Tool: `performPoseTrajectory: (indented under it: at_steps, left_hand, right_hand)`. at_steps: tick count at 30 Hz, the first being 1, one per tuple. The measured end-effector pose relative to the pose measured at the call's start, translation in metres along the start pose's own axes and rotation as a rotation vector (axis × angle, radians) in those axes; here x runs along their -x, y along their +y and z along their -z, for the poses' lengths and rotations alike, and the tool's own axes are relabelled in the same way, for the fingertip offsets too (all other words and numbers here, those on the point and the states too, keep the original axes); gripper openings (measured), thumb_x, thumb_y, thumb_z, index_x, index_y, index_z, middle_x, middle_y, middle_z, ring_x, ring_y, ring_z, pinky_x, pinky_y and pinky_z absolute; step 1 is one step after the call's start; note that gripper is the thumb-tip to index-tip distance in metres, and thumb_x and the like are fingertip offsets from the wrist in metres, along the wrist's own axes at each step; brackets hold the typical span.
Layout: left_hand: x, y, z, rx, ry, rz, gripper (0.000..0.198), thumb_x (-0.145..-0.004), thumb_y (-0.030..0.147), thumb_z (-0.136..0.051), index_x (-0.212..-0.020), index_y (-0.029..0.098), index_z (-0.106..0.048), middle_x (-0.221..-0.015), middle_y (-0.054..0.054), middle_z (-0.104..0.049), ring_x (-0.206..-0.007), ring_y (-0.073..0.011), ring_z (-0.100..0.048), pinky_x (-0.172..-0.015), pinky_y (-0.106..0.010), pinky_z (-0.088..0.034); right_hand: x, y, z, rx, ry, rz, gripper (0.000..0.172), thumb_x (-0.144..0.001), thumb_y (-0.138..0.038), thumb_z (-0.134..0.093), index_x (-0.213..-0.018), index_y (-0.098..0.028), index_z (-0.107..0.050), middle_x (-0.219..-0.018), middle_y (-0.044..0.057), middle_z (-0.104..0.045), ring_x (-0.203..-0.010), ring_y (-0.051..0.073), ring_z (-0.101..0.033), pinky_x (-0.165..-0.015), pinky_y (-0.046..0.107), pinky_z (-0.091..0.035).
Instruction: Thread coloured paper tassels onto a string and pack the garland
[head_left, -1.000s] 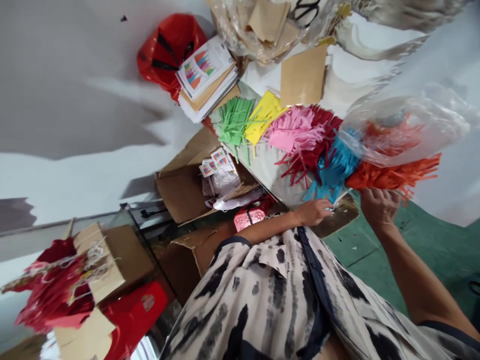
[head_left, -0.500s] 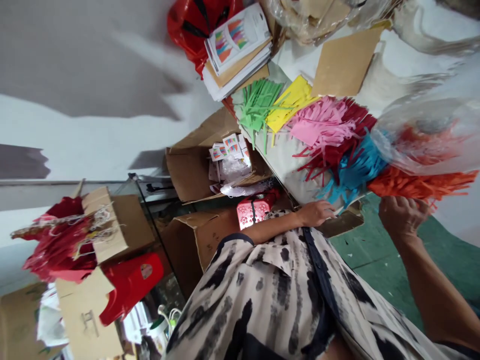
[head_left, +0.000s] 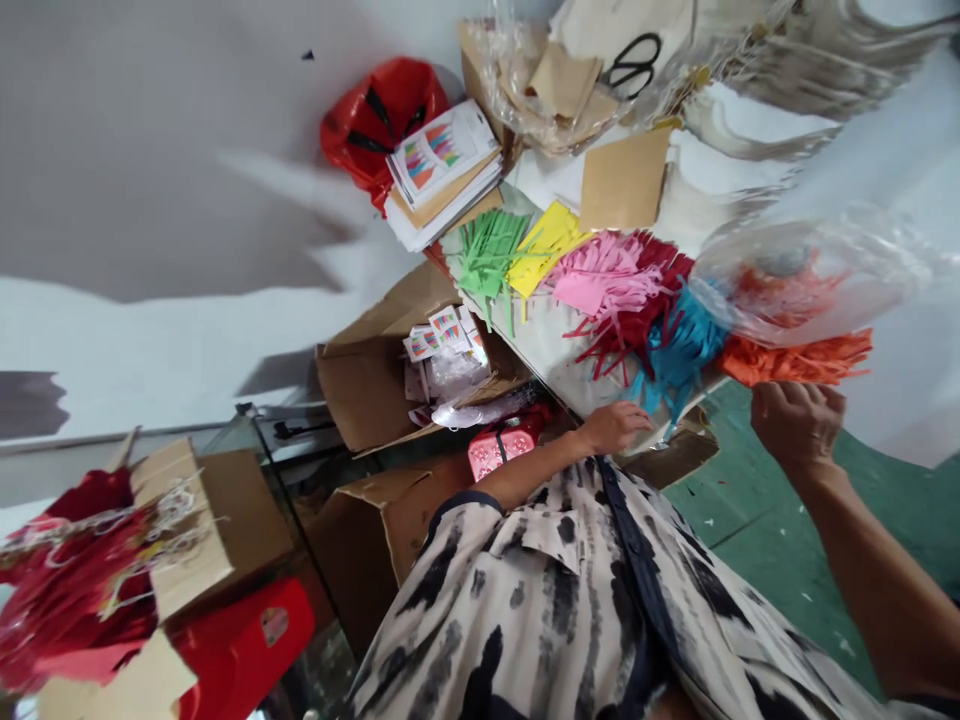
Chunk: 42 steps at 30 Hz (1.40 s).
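Observation:
My left hand is at the near edge of the table, its fingers loosely stretched toward the hanging strips of a blue paper fringe. My right hand is curled closed against the lower edge of an orange paper fringe; what its fingers hold is hidden. A clear plastic bag with orange strips showing through lies just above. Further left along the table are dark red fringe, pink fringe, yellow fringe and green fringe.
Printed cards are stacked beside a red bag. Black-handled scissors and a brown card lie at the back. Below the table stands an open cardboard box. A red plastic stool is at lower left.
The camera view has shifted, so the table appears lower and further left. The orange fringe's right end now reaches less far past my right hand. Both hands are slightly further up relative to the table.

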<state>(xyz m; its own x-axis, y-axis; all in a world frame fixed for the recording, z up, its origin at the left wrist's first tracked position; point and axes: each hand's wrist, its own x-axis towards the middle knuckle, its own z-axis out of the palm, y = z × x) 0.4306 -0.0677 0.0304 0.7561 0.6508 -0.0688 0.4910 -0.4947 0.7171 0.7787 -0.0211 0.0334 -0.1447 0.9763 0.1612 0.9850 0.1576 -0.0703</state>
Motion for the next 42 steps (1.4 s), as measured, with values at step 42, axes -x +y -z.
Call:
performPoseTrajectory:
  at_steps: [42]
  left_hand:
    - [-0.196,0.012,0.039,0.433,0.184,0.242,0.017,-0.109,0.021,-0.063,-0.116,0.021,-0.078,-0.12,-0.006,-0.084,-0.109,-0.0192,-0.08,-0.1,-0.03,-0.06]
  right_hand:
    - [0.002,-0.032,0.102,-0.162,0.027,-0.128,0.022,-0.111,-0.026,-0.048,-0.1,-0.024,-0.067,-0.122,0.008,-0.082,-0.109,0.024,-0.073,-0.109,0.045,-0.046]
